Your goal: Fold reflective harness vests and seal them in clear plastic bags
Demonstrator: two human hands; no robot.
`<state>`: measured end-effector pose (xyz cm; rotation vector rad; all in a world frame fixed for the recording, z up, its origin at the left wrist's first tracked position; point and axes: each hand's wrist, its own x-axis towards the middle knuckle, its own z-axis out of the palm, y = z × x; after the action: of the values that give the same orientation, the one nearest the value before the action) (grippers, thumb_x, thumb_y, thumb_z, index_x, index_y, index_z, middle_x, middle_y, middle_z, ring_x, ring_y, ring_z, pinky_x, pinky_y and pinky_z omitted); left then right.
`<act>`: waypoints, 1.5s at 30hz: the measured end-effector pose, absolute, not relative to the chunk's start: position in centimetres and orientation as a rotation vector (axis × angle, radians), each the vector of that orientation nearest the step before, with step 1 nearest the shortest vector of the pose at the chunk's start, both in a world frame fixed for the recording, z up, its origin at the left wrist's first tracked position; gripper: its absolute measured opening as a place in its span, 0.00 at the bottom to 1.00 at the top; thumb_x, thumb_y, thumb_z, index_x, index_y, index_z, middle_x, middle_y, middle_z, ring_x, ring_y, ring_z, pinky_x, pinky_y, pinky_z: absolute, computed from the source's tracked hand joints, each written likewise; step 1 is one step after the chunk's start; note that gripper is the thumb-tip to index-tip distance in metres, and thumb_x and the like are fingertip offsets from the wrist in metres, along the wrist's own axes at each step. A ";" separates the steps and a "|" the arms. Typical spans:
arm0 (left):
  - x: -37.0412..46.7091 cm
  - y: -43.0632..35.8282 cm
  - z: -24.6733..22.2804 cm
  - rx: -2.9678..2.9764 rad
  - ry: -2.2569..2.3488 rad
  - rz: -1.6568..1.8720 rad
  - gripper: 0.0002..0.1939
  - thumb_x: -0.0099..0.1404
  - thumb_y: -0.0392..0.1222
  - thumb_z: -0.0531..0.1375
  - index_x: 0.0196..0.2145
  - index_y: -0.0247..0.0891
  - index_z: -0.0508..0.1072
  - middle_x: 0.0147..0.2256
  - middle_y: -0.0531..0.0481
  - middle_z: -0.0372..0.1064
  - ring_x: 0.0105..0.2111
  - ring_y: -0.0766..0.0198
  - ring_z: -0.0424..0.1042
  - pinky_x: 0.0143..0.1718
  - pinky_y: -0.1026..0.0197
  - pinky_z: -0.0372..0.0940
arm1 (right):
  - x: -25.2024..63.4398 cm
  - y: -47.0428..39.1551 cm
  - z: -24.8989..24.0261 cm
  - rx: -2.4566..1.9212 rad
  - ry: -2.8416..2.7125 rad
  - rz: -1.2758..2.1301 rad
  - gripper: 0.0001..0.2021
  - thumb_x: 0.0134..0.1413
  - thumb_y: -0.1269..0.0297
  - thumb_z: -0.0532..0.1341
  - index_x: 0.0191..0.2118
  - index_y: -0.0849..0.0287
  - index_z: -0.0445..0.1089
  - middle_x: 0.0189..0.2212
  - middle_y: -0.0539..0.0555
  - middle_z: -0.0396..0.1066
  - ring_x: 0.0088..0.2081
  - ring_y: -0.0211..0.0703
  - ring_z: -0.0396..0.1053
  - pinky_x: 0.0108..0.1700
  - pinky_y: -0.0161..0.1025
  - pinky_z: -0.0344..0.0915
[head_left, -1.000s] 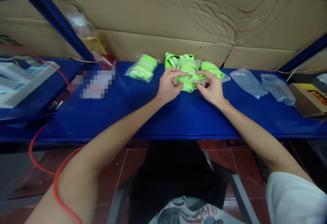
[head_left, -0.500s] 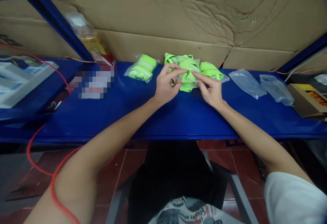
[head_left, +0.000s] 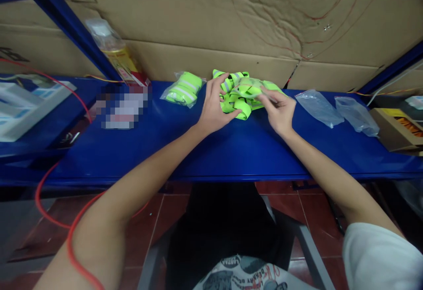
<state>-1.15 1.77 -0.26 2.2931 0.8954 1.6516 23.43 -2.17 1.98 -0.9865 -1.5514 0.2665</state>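
Note:
Neon-yellow straps with grey stripes (head_left: 243,106) lie in a loose heap near the back of the blue table. My left hand (head_left: 214,105) is at the heap's left side, thumb and fingers spread apart. My right hand (head_left: 279,108) pinches the edge of a clear plastic bag (head_left: 250,88) with neon material in it, held over the heap. To the left lies a bagged neon bundle (head_left: 185,89). More neon material shows behind my right hand, partly hidden.
Two clear bags (head_left: 320,108) (head_left: 357,116) lie on the blue table (head_left: 231,158) at right, beside a cardboard box (head_left: 398,129). A bottle (head_left: 115,52) stands back left. A red hose (head_left: 71,237) crosses my left arm.
My left hand has let go of the bag and opened. The right hand has moved slightly right with the bag, which is now tilted, uncovering more of the loose straps.

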 end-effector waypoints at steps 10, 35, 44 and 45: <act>-0.8 -2.7 3.5 2.424 0.853 1.932 0.40 0.73 0.78 0.59 0.69 0.50 0.63 0.62 0.36 0.68 0.66 0.39 0.70 0.62 0.34 0.71 | 23.4 -2.6 4.4 -1.004 -1.629 0.357 0.45 0.68 0.18 0.45 0.65 0.48 0.77 0.40 0.59 0.85 0.46 0.58 0.88 0.41 0.51 0.84; -0.1 -3.0 2.7 2.232 0.665 1.313 0.34 0.77 0.76 0.57 0.30 0.42 0.71 0.22 0.54 0.67 0.20 0.67 0.63 0.21 0.60 0.57 | 24.8 -1.7 3.5 -1.087 -1.588 0.535 0.36 0.64 0.21 0.60 0.39 0.52 0.83 0.23 0.52 0.71 0.25 0.45 0.72 0.25 0.45 0.73; 0.6 -2.9 3.4 1.713 0.787 1.494 0.36 0.68 0.79 0.66 0.29 0.42 0.66 0.23 0.56 0.59 0.24 0.67 0.61 0.23 0.61 0.55 | 22.5 -3.9 4.9 -0.976 -1.446 0.940 0.33 0.49 0.26 0.76 0.24 0.54 0.73 0.14 0.45 0.63 0.15 0.33 0.61 0.16 0.35 0.61; 0.6 -2.9 3.5 1.678 0.768 1.477 0.36 0.66 0.79 0.68 0.29 0.42 0.67 0.24 0.55 0.61 0.24 0.68 0.62 0.24 0.61 0.56 | 22.5 -3.9 4.9 -0.978 -1.428 0.953 0.32 0.48 0.27 0.77 0.24 0.54 0.74 0.15 0.45 0.65 0.16 0.33 0.62 0.17 0.34 0.62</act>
<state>0.64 -2.87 3.51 1.6782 0.7679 1.4774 22.49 -3.89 4.91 -0.9783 -1.4281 0.9526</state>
